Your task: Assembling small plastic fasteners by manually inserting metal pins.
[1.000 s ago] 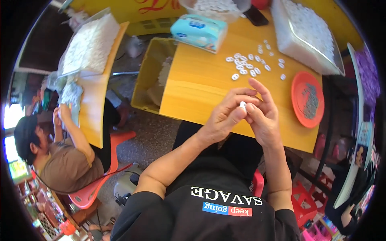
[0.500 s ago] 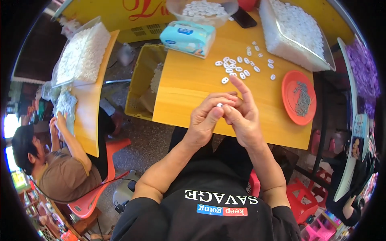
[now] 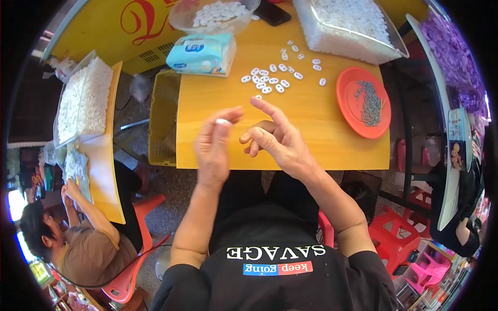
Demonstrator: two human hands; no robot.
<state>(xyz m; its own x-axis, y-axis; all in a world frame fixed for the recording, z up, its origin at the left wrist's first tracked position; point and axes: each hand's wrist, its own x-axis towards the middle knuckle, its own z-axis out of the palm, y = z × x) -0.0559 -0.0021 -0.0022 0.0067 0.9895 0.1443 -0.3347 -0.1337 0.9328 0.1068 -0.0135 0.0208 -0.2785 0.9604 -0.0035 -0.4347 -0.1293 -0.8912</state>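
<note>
My left hand (image 3: pixel 211 155) is over the near part of the table, its thumb and fingers closed on a small white plastic piece (image 3: pixel 223 122). Beside it, my right hand (image 3: pixel 282 145) is apart from the left, with the index finger stretched forward and the other fingers loosely bent; nothing shows in it. The tip of that index finger is close to a white oval piece (image 3: pixel 259 97), partly hidden. Beyond lie several white oval pieces with two dark holes (image 3: pixel 273 81). At the right, an orange-red plate (image 3: pixel 346 111) holds small grey metal pins (image 3: pixel 371 106).
A clear bin of white pieces (image 3: pixel 353 26), a bowl of white pieces (image 3: pixel 220 14), a dark phone (image 3: pixel 272 13) and a blue tissue pack (image 3: pixel 202 54) stand along the far side. A yellow crate (image 3: pixel 165 119) is left of the table. Another person (image 3: pixel 88 238) works at the left.
My hands were together around a small white piece; now they have parted. The left hand keeps a white piece, and the right hand has opened. The view has shifted slightly.
</note>
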